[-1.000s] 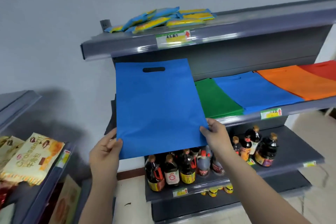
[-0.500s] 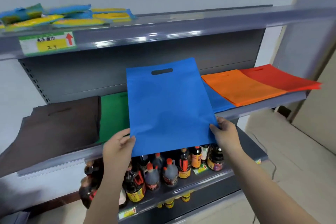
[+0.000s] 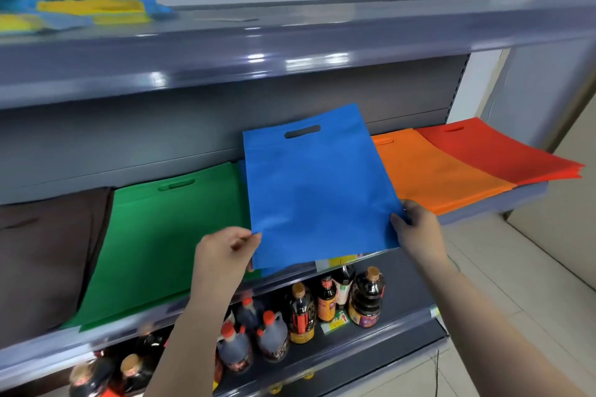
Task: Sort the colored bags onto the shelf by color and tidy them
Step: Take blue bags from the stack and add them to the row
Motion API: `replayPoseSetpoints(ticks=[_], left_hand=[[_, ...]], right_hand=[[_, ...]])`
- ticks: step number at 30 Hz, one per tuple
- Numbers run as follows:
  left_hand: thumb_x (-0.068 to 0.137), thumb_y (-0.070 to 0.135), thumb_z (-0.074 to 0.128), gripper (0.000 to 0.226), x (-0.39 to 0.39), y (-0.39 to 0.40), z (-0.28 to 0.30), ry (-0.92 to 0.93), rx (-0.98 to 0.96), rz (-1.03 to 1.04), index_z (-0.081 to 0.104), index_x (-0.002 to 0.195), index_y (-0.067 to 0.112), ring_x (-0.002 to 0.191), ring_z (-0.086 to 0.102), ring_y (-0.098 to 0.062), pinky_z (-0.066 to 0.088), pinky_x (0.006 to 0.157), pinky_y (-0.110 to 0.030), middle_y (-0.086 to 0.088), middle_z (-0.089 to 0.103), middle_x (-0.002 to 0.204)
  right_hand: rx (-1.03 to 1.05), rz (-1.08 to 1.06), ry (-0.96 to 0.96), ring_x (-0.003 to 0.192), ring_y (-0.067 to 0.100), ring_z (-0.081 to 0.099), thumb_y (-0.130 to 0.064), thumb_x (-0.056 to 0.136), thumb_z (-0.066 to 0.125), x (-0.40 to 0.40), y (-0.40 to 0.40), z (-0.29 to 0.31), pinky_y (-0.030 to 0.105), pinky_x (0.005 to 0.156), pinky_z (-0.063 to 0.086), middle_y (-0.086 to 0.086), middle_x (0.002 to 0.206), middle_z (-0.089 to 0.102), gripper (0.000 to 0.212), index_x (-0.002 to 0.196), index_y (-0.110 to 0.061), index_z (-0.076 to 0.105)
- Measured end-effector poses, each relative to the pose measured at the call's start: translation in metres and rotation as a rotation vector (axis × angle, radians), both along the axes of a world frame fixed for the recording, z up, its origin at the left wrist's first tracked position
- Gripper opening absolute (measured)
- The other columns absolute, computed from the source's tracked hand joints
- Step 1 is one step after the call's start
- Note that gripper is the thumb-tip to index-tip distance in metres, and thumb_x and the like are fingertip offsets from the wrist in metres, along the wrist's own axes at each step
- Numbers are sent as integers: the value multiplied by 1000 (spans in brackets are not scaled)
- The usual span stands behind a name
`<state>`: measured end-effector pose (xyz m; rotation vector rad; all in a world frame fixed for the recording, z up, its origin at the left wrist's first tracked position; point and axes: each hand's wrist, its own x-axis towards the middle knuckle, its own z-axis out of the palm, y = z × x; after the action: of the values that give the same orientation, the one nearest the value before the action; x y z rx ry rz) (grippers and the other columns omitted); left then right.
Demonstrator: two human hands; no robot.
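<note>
The flat blue non-woven fabric bag (image 3: 317, 190) looks feather-light and floppy, matte and slightly fuzzy, with a die-cut slot handle on top. It hangs tilted over the grey metal shelf (image 3: 483, 213), between green and orange stacks. Left hand (image 3: 222, 259) and right hand (image 3: 417, 229) pinch its lower corners, the sensible hold.

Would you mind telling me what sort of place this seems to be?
Most likely a small shop or a mock-up of one: grey retail shelving with price labels, sauce bottles lined up below, and snack packets on top.
</note>
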<state>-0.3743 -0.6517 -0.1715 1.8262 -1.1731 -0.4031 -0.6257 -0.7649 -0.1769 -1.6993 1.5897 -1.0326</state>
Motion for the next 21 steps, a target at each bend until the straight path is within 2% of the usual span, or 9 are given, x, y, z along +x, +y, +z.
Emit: replayPoseSetpoints(ticks=[3, 5, 6, 9, 11, 14, 17, 19, 21], left_hand=[[87, 21, 66, 17, 3, -31, -6, -82, 54, -13, 68, 72, 15, 42, 55, -2, 41, 50, -9, 9, 56, 43], [85, 24, 67, 19, 4, -48, -11, -131, 87, -1, 69, 72, 11, 48, 60, -10, 50, 55, -23, 7, 60, 51], [85, 25, 68, 20, 3, -55, -13, -164, 99, 9, 68, 72, 9, 51, 60, -15, 50, 54, -27, 5, 61, 54], [84, 28, 69, 20, 0, -66, -16, -283, 162, 42, 66, 69, 15, 59, 59, -16, 44, 53, -25, 6, 60, 58], [84, 33, 68, 22, -2, -69, -17, -337, 232, 77, 63, 67, 20, 65, 60, -17, 48, 58, -28, 4, 63, 65], [84, 36, 66, 23, -8, -73, -14, -373, 350, 126, 57, 65, 27, 71, 60, -16, 49, 61, -27, 6, 63, 72], [82, 36, 66, 25, -18, -72, -11, -411, 440, 227, 50, 63, 31, 69, 57, -16, 41, 58, -24, 8, 57, 68], [81, 33, 66, 22, -27, -69, -8, -426, 420, 309, 51, 66, 28, 69, 56, -22, 41, 57, -25, 4, 58, 69], [80, 30, 66, 12, -35, -63, -2, -445, 335, 385, 60, 77, 20, 76, 59, -28, 47, 61, -30, -2, 63, 77]], right_hand=[[-22, 27, 99, 96, 33, 58, 3, 91, 47, 0, -30, 1, 30, 61, 28, 14, 104, 65, 31, 118, -3, 60], [-33, 65, 205, 91, 38, 58, 4, 89, 49, 1, -46, 2, 36, 59, 27, 19, 97, 65, 28, 113, -2, 62], [-35, 85, 264, 88, 39, 58, 3, 89, 50, 1, -52, 1, 38, 60, 28, 21, 96, 66, 28, 113, -3, 62], [-21, 149, 441, 90, 40, 60, -1, 88, 51, 1, -70, -4, 37, 63, 38, 23, 99, 67, 33, 119, -6, 60], [0, 199, 572, 97, 38, 59, -8, 89, 51, 1, -82, -8, 38, 69, 43, 20, 106, 66, 37, 125, -10, 57], [-9, 257, 712, 107, 34, 56, -17, 90, 54, 1, -97, -6, 36, 72, 44, 12, 121, 56, 42, 132, -15, 50], [-104, 329, 778, 112, 33, 51, -30, 90, 59, 2, -112, 1, 31, 67, 39, 7, 126, 39, 53, 136, -14, 40], [-186, 407, 793, 119, 29, 46, -33, 92, 55, 6, -121, 9, 32, 70, 42, 6, 131, 36, 53, 138, -15, 37], [-291, 522, 810, 124, 24, 41, -35, 95, 50, 15, -130, 22, 33, 83, 45, 3, 134, 36, 49, 138, -15, 38]])
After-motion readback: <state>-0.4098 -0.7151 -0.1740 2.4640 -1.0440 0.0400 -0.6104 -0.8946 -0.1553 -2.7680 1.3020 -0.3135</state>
